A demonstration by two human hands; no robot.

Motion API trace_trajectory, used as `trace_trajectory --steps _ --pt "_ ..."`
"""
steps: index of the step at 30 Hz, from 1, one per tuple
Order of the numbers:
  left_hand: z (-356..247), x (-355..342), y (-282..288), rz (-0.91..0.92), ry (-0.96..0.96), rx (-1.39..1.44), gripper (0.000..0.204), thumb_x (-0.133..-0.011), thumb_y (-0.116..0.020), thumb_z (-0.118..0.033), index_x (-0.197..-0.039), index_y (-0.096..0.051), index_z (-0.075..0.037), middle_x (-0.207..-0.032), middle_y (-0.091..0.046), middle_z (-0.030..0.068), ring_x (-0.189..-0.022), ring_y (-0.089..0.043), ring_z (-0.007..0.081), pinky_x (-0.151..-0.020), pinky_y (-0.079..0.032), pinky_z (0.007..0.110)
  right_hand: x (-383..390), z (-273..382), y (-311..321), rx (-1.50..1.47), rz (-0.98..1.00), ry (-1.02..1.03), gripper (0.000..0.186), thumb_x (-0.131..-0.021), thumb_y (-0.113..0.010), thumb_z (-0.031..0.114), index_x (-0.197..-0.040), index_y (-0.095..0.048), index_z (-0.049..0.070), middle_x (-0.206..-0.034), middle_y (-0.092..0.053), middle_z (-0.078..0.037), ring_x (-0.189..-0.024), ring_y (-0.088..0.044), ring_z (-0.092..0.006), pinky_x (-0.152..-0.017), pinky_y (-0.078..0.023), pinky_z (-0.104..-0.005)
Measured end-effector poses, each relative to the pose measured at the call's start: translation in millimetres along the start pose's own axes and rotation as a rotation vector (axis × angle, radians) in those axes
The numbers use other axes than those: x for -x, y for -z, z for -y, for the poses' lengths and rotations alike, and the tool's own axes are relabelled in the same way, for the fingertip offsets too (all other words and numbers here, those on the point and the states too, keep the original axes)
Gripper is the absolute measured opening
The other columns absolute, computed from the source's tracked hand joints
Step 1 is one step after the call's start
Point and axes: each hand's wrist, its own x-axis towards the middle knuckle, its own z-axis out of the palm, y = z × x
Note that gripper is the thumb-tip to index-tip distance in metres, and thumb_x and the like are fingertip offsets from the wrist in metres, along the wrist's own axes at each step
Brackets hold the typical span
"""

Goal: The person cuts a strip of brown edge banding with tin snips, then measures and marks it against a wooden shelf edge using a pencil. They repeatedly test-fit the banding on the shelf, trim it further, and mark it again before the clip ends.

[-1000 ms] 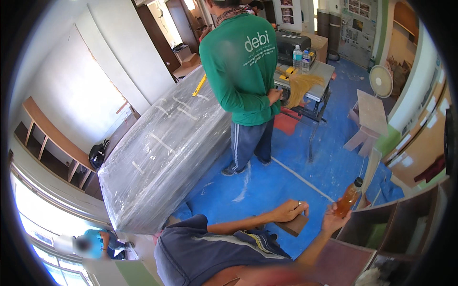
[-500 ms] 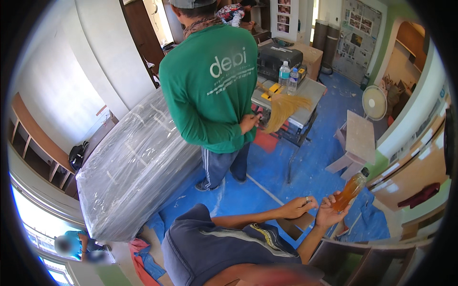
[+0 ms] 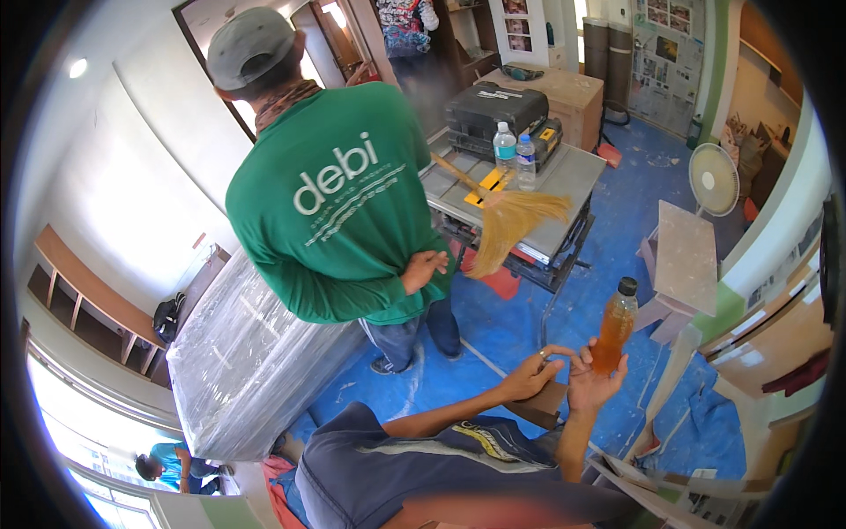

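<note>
Near the lower right, my right hand (image 3: 596, 384) is wrapped around a clear bottle (image 3: 614, 331) of amber liquid. It stands nearly upright, its black cap on. My left hand (image 3: 531, 374) is just beside it, a ring on one finger. Its fingers are partly bent and apart with nothing in them, one reaching to the right hand's fingers. Behind and below the left hand shows a flat brown piece (image 3: 541, 404); I cannot make out what it is.
A person in a green shirt (image 3: 352, 194) stands ahead, facing away. Beside them, a table saw (image 3: 564, 189) carries a straw broom (image 3: 515, 220), two bottles and black cases. A plastic-wrapped block (image 3: 256, 353) fills the left; a stool (image 3: 686, 256) and fan (image 3: 714, 180) stand right.
The bottle has tipped from slanted to nearly upright, shifting left and up. My left hand has moved slightly left and loosened. The view has shifted, and the person in green stands further left.
</note>
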Motion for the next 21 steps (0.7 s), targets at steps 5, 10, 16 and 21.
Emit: trace_trajectory --steps 5,10,16,21 --pt "12.8 -65.5 -38.2 -0.09 0.085 -0.082 0.034 -0.108 -0.049 -0.026 -0.136 -0.053 -0.008 -0.065 -0.046 -0.0062 -0.058 -0.042 0.0027 -0.053 -0.034 0.023 -64.9 72.0 30.5 -0.014 -0.024 -0.074 0.056 -0.102 -0.045 0.049 -0.126 -0.056 0.0 -0.106 -0.059 -0.017 -0.079 -0.052 -0.0219 -0.065 -0.042 -0.0336" --pt "1.9 -161.9 -113.8 -0.175 0.026 -0.117 0.038 -0.106 -0.051 -0.024 -0.141 -0.049 -0.007 -0.066 -0.046 -0.0061 -0.059 -0.042 0.0028 -0.054 -0.034 0.023 -131.5 170.2 49.7 0.001 0.006 -0.153 0.057 -0.102 -0.043 0.051 -0.127 -0.056 0.002 -0.103 -0.061 -0.016 -0.076 -0.053 -0.0222 -0.065 -0.041 -0.0344" --pt "-20.9 -257.5 -183.0 -0.124 -0.085 -0.109 0.061 -0.103 -0.059 -0.02 -0.155 -0.03 -0.004 -0.067 -0.045 -0.0058 -0.06 -0.039 0.003 -0.054 -0.034 0.023 -190.3 275.7 65.0 0.192 0.063 -0.182 0.062 -0.102 -0.038 0.055 -0.125 -0.056 0.001 -0.102 -0.062 -0.016 -0.075 -0.054 -0.0203 -0.064 -0.042 -0.0339" --pt "-30.7 -294.1 -229.7 -0.074 -0.075 -0.072 0.079 -0.099 -0.068 -0.024 -0.158 -0.02 -0.002 -0.069 -0.047 -0.0058 -0.062 -0.042 0.0025 -0.057 -0.035 0.022 -191.0 325.1 92.1 0.256 0.109 -0.168 0.063 -0.1 -0.04 0.055 -0.128 -0.056 0.001 -0.11 -0.065 -0.018 -0.087 -0.063 -0.024 -0.074 -0.052 -0.0388"
